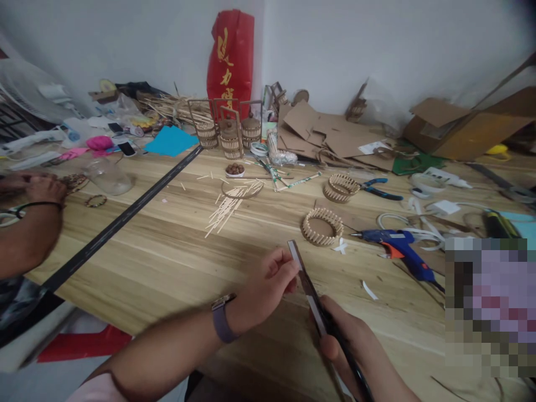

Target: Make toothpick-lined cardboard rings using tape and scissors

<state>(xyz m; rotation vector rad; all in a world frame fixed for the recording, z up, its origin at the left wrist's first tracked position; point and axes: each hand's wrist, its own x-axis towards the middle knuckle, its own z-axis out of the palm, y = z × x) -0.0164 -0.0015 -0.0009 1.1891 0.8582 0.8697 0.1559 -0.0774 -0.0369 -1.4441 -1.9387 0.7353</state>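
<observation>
My left hand, with a watch on the wrist, pinches the upper part of a narrow brown strip with white sections along its face. The strip slants down toward me, and my right hand is closed around its lower part. A long glossy black tool runs alongside the strip in the same hand; its kind is hard to make out. Just beyond my hands stands a ring of short wooden pegs on a brown base, and a second peg ring lies behind it.
A blue glue gun and blue-handled pliers lie at the right. Thin wooden sticks are scattered mid-table, near small handled baskets. Cardboard pieces pile up behind. At the left is another person's arm beside a clear jar.
</observation>
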